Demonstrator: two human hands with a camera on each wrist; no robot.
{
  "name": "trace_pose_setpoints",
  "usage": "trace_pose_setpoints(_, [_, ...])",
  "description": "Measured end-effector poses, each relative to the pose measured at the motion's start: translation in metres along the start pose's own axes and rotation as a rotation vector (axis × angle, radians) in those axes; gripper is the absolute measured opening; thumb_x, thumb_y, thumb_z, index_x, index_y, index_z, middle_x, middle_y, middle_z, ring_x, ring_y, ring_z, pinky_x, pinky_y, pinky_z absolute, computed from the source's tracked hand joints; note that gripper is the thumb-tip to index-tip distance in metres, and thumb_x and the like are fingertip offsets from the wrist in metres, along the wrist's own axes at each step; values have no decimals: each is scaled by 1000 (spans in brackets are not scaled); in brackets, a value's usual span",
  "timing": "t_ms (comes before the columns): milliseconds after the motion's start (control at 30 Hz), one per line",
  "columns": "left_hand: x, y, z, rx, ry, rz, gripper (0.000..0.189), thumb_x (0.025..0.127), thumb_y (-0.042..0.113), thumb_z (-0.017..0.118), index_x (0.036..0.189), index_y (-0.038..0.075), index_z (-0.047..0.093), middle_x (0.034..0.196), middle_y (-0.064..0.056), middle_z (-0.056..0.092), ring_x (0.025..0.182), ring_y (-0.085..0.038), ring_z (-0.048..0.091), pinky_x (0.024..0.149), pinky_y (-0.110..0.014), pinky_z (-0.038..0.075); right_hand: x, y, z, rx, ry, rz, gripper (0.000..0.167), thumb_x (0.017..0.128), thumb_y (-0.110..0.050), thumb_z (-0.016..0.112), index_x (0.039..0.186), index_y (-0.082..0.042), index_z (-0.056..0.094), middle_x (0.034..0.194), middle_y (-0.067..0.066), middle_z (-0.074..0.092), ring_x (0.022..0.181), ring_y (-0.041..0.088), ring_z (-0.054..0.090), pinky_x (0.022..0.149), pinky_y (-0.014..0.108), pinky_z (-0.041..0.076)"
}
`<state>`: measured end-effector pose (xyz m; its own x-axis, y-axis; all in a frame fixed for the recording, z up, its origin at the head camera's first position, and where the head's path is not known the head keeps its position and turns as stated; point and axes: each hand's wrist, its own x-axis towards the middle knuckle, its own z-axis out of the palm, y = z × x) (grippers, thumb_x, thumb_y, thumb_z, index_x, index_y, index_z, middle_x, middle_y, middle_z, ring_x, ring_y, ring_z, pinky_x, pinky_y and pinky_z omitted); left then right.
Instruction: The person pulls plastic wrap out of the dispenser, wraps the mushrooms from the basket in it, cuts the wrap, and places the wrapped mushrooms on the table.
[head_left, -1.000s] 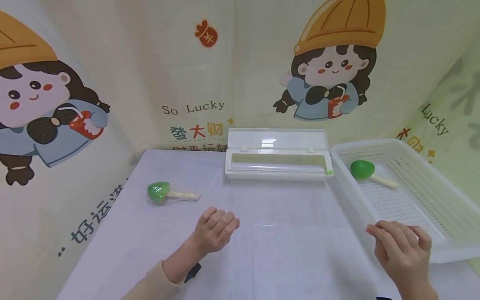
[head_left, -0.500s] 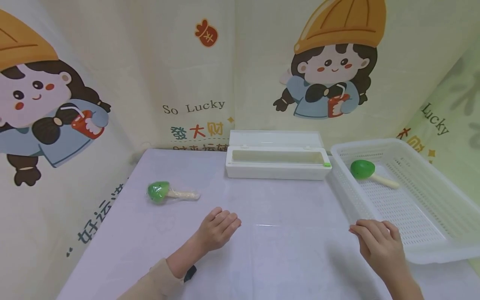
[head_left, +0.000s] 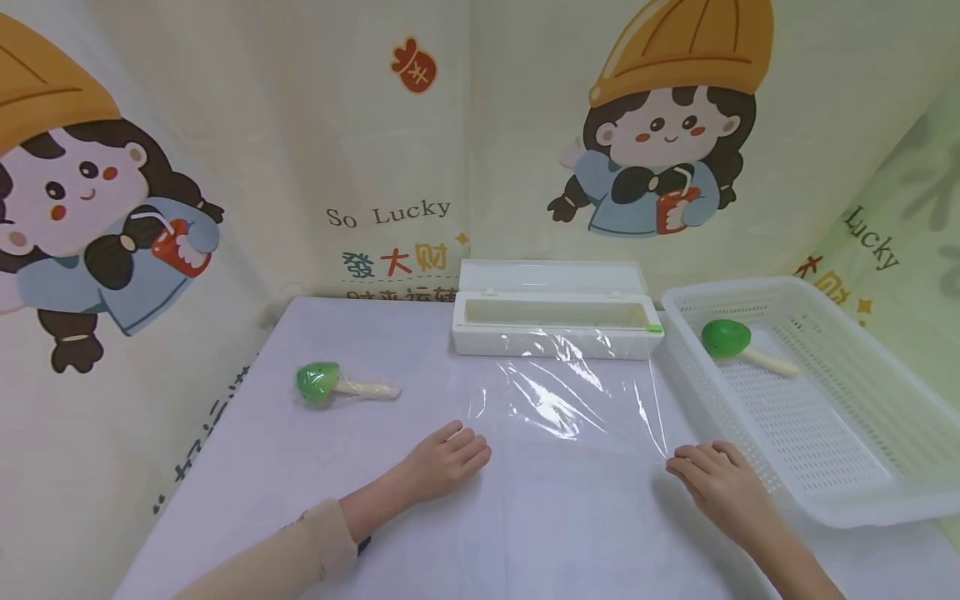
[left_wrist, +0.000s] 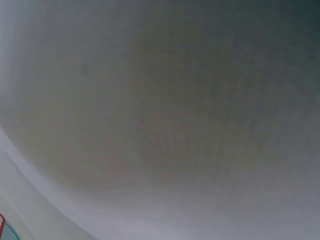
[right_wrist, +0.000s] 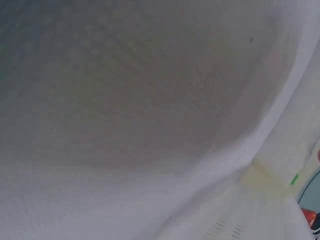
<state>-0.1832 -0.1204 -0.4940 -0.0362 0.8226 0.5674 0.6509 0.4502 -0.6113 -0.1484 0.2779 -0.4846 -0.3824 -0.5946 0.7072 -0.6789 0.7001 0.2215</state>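
Risk: I'm judging uneven pulling could be creasing or tearing the film (head_left: 551,404) | film: spanning between left hand (head_left: 450,458) and right hand (head_left: 717,485), fingers pinching its near edge | white box (head_left: 477,338): standing open beyond the fingers, contents unclear | basket (head_left: 699,385): sitting beside the right fingers, holding one green-headed toy (head_left: 725,338)

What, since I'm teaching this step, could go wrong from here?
The clear film shows creases, so it might cling to itself. The left hand and right hand are away from the white box, so pulling could drag it. The right hand is near the white basket, so the film might snag its rim.
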Motion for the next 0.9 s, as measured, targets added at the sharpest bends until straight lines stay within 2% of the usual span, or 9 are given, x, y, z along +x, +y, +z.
trace_pose_setpoints(167, [-3, 7, 8, -37, -75, 18, 35, 93, -1, 24, 84, 14, 54, 81, 5, 53, 73, -11, 47, 77, -28, 42, -6, 1, 9, -17, -95, -26, 58, 101, -31, 18, 73, -9, 64, 73, 0, 58, 66, 18, 54, 68, 39, 38])
trace_pose_setpoints(267, [-5, 10, 12, -59, -101, 28, 41, 93, -2, 20, 81, 15, 55, 80, 6, 54, 72, -11, 48, 77, -28, 42, -8, -1, 10, -18, -188, -4, 63, 101, -33, 14, 75, -9, 66, 74, 0, 59, 67, 18, 55, 67, 37, 39])
trace_pose_setpoints(300, [-5, 11, 12, -61, -112, 32, 43, 94, -2, 18, 81, 15, 55, 80, 6, 55, 73, -11, 48, 77, -28, 42, -8, -2, 10, -12, -224, 17, 60, 100, -35, 19, 76, -10, 67, 74, -1, 59, 68, 18, 56, 67, 37, 39])
trace_pose_setpoints(367, [-6, 13, 13, -66, -138, 37, 47, 94, -3, 15, 79, 16, 55, 79, 6, 55, 73, -11, 48, 78, -28, 42, -8, -4, 10, 6, -294, 60, 43, 96, -35, 39, 77, -11, 69, 74, -2, 60, 68, 16, 56, 65, 35, 42])
trace_pose_setpoints(433, [-6, 14, 12, -69, -168, 38, 50, 94, -3, 13, 78, 16, 56, 77, 6, 55, 73, -11, 48, 78, -28, 42, -7, -6, 12, 38, -348, 110, 21, 85, -27, 60, 77, -11, 70, 73, -3, 59, 67, 15, 57, 62, 33, 43])
trace_pose_setpoints(500, [-6, 15, 11, -68, -203, 38, 52, 94, -4, 11, 78, 17, 56, 76, 6, 55, 73, -10, 48, 80, -28, 42, -5, -7, 14, 52, -379, 151, 10, 70, -18, 73, 75, -11, 70, 72, -4, 58, 66, 13, 56, 60, 31, 44])
trace_pose_setpoints(567, [-6, 16, 9, -77, -239, 37, 54, 92, -5, 10, 78, 17, 57, 75, 7, 54, 74, -10, 49, 82, -28, 42, -4, -8, 16, 59, -368, 165, 12, 62, -13, 76, 73, -10, 69, 70, -4, 57, 63, 13, 55, 58, 31, 44])
trace_pose_setpoints(700, [-6, 18, 7, -83, -284, 45, 58, 91, -6, 7, 78, 17, 59, 75, 6, 55, 75, -10, 51, 84, -28, 43, -3, -7, 19, 56, -320, 160, 12, 60, -12, 73, 70, -12, 65, 67, -4, 56, 62, 14, 53, 57, 32, 43])
trace_pose_setpoints(900, [-5, 18, 6, -91, -307, 53, 61, 90, -6, 6, 78, 17, 61, 75, 6, 56, 76, -10, 53, 86, -28, 43, -7, -6, 21, 87, -263, 171, 16, 58, -8, 72, 72, -10, 64, 67, -4, 57, 59, 15, 55, 54, 30, 42])
